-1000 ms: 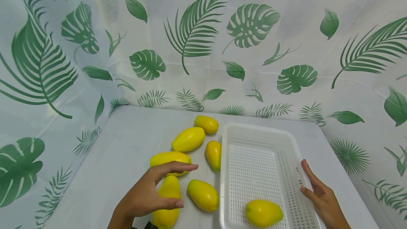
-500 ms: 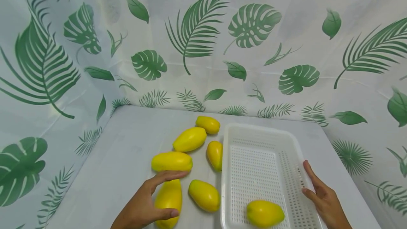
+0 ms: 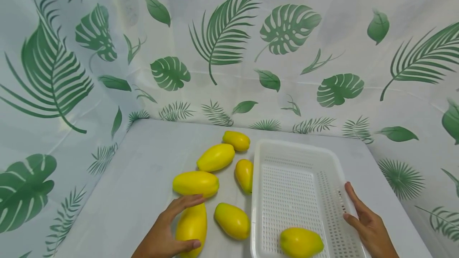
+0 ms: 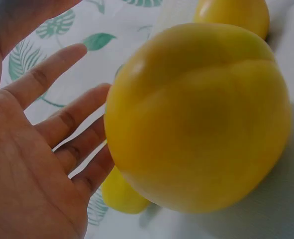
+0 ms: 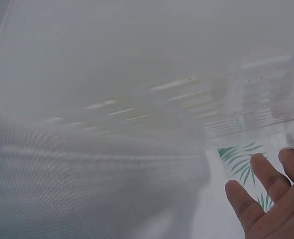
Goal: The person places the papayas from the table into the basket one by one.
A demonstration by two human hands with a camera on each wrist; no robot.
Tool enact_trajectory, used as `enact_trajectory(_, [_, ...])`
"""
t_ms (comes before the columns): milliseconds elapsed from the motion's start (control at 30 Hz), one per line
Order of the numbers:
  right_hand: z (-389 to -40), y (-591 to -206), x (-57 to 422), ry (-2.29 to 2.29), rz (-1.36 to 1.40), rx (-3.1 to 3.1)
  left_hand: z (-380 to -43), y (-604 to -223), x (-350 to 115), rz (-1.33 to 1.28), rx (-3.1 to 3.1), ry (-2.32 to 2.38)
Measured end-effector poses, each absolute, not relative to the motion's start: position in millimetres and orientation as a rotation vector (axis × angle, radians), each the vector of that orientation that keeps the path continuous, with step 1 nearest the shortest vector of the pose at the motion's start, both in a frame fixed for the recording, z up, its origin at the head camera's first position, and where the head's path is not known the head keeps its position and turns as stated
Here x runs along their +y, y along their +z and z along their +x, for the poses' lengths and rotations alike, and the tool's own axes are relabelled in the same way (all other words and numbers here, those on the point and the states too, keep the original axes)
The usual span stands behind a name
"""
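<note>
My left hand [image 3: 168, 228] is spread around the near-left yellow papaya [image 3: 192, 226], thumb on the near side and fingers on the far side. In the left wrist view that papaya [image 4: 199, 119] looms large beside the palm, with the fingertips right at its edge. My right hand [image 3: 371, 224] holds the right rim of a white perforated plastic basket [image 3: 254, 210], thumb over the rim. In the right wrist view, fingers [image 5: 268, 177] of that hand extend below the basket's rim. One papaya [image 3: 301, 242] lies inside the basket at its near end.
Left of the basket lie several more papayas, among them one beyond my left hand [image 3: 195, 183], one close to the basket wall [image 3: 232, 221] and one farthest back [image 3: 236, 141]. A leaf-print sheet [image 3: 229, 51] walls the white table [image 3: 143, 150] at the back and sides.
My left hand has drawn back slightly toward the near-left papaya, its thumb and fingers now around it. The right hand stays on the basket rim. The whole view has shifted a little.
</note>
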State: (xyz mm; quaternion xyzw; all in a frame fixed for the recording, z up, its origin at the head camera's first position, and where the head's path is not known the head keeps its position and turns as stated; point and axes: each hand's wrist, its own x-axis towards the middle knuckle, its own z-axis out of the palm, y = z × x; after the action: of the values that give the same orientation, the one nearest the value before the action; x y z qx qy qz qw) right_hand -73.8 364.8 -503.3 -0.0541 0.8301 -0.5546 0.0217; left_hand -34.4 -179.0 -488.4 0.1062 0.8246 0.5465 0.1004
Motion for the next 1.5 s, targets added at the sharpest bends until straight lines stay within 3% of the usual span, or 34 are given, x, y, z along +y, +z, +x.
enact_trajectory(833, [-74, -506, 366, -1.733, -0.172, 2.545, -34, -520, -178, 0.329, 2.597, 1.491])
enact_trajectory(1500, [-76, -505, 368, -1.790, -0.199, 2.505, -30, -525, -184, 0.152, 2.348, 1.456])
